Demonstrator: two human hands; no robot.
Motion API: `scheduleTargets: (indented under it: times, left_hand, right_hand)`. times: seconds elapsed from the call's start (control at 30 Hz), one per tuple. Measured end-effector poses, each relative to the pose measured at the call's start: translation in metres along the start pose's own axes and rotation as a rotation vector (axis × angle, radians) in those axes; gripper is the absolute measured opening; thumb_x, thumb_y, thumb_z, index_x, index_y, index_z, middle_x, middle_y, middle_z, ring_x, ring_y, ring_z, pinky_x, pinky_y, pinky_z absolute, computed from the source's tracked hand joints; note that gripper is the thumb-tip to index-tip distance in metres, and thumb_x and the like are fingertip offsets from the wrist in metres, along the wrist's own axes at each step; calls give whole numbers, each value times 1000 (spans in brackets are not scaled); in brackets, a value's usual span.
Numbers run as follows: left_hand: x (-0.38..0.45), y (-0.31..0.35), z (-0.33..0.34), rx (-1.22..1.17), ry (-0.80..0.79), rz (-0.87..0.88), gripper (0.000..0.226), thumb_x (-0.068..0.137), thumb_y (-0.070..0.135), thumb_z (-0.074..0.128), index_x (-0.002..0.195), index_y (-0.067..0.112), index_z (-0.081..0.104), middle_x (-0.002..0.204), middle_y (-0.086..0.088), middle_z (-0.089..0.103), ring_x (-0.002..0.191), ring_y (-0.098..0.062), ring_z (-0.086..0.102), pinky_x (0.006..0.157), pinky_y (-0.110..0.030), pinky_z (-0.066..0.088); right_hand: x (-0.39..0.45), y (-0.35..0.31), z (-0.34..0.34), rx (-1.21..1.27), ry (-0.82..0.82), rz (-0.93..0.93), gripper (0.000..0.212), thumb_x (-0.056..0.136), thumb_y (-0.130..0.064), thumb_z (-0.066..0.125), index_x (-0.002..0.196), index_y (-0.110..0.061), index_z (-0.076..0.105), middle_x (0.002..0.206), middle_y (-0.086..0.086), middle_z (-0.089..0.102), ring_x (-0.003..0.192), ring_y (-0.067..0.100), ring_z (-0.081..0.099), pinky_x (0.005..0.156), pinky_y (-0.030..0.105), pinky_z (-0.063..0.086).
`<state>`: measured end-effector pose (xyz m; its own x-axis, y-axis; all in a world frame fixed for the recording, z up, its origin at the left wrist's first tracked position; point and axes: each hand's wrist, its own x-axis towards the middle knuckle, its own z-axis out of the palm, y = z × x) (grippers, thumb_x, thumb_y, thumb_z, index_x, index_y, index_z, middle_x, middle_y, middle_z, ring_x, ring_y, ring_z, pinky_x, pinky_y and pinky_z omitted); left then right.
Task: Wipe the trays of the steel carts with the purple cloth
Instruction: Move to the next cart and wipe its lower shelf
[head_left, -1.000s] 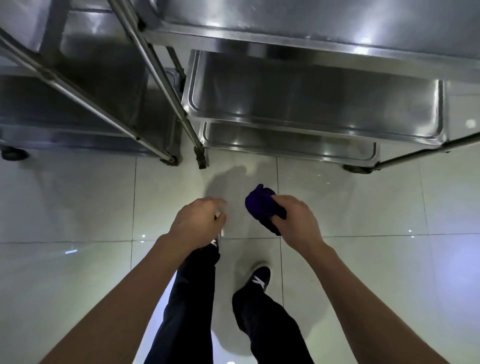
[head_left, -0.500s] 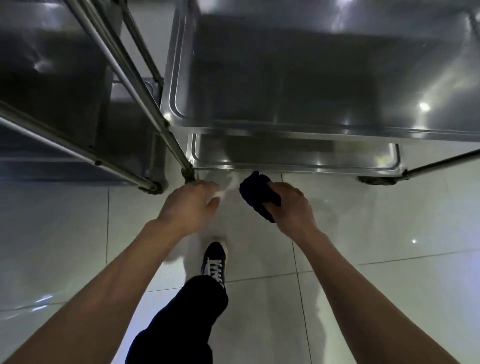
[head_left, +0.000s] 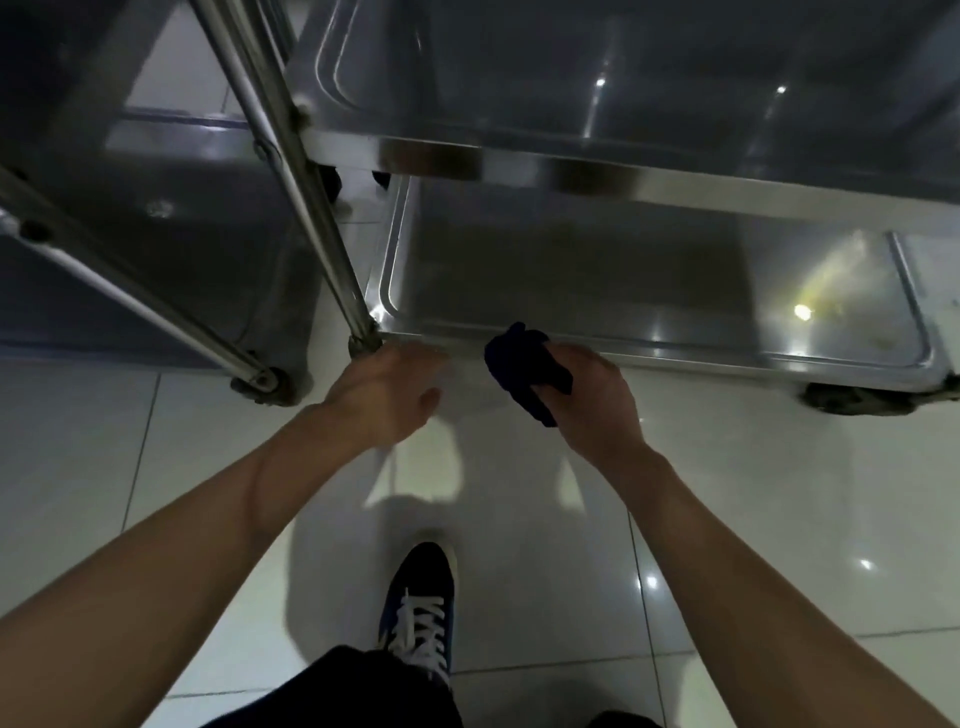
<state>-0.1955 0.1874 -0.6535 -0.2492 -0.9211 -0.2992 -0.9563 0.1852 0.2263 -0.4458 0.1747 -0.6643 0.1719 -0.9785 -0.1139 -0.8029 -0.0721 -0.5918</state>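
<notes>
My right hand (head_left: 597, 400) grips a bunched purple cloth (head_left: 522, 371) just in front of the near rim of the right steel cart's bottom tray (head_left: 727, 358). The cloth's top overlaps that rim; I cannot tell whether it touches. My left hand (head_left: 387, 395) hovers beside it with fingers loosely curled and nothing in it, close to the cart's front left leg (head_left: 311, 208). A higher tray (head_left: 675, 182) of the same cart overhangs the bottom one. A second steel cart (head_left: 156, 234) stands to the left.
The carts stand on a glossy white tiled floor (head_left: 779, 519). A caster (head_left: 857, 400) sits under the right cart's front right corner and another (head_left: 265, 384) under the left cart. My shoe (head_left: 421, 608) is planted below the hands.
I have stepped closer and bent lower. Both hands have moved forward to the bottom tray's front edge, and the cloth stays in my right hand.
</notes>
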Motion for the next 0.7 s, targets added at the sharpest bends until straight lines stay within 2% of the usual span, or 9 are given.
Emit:
scheduleTargets:
  times: [0.1,0.17,0.27,0.4,0.5,0.6,0.7]
  left_hand:
    - [26,-9,12,98,-26,21,54,98,36,42,150,25,37,153,1,40,141,-21,38,112,-37,36]
    - [42,-14,20,77,10,-21,56,94,34,47,149,25,39,151,-2,41,139,-24,39,110,-42,40]
    - [60,-22,30,33,86,-79,53,92,32,53,143,21,47,145,-9,44,137,-28,37,106,-45,43]
    - [68,-37,44,-9,149,-122,51,90,30,58,140,20,54,144,-9,46,136,-30,39,108,-46,41]
    - [64,-42,53,-23,156,-98,52,90,29,59,141,20,54,142,-11,50,132,-33,44,106,-49,42]
    - [63,-46,57,37,117,-99,54,93,34,54,146,21,48,148,-7,45,137,-28,40,110,-44,38]
    - [62,-43,58,17,128,-114,55,92,34,55,145,21,48,149,-4,43,139,-27,38,110,-45,38]
  right_hand:
    - [25,1,11,21,45,-30,24,87,-28,62,111,-31,65,98,-6,62,82,21,62,62,31,47]
    - [48,-4,17,14,56,-52,26,89,-28,61,114,-29,64,99,-4,63,87,25,64,65,35,50]
    - [83,-10,30,-24,100,-39,37,91,-24,59,128,-24,62,117,3,65,103,31,62,83,46,53]
    - [110,-18,43,25,270,23,39,93,-21,60,131,-21,60,128,7,57,116,34,53,93,50,48]
    - [112,-21,42,47,408,9,41,92,-21,62,133,-19,60,132,8,53,120,32,48,96,49,45]
    - [119,-28,31,94,547,-33,44,91,-18,62,135,-16,61,135,9,53,119,31,49,96,46,44]
    - [126,-31,31,25,554,-80,43,91,-21,62,135,-18,60,139,8,50,122,32,47,96,48,43]
